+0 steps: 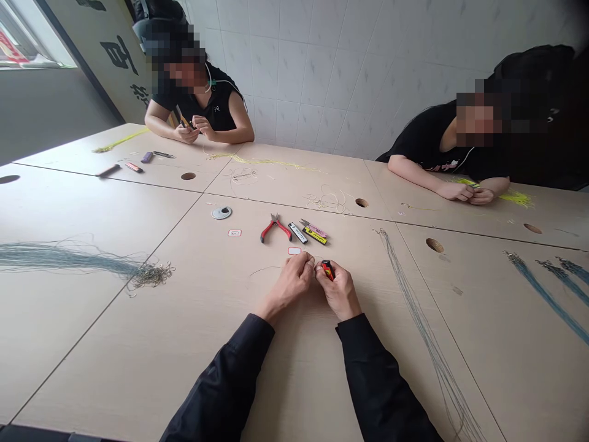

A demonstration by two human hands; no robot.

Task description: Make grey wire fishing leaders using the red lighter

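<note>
Two bare hands meet below the open red-handled metal pliers (276, 228): the right hand (340, 288) closed round a small red-and-black lighter (328, 270), the left hand (296, 276) with fingertips pinched, what they grip too small to tell. Right of the pliers lies a black-and-white rectangular case (297, 233).

Can't see all of the red lighter (328, 270), partly inside the right hand (341, 291). Can't read the tiny left label (234, 233). Can't see the blue strings (69, 258) past the left edge.
</note>
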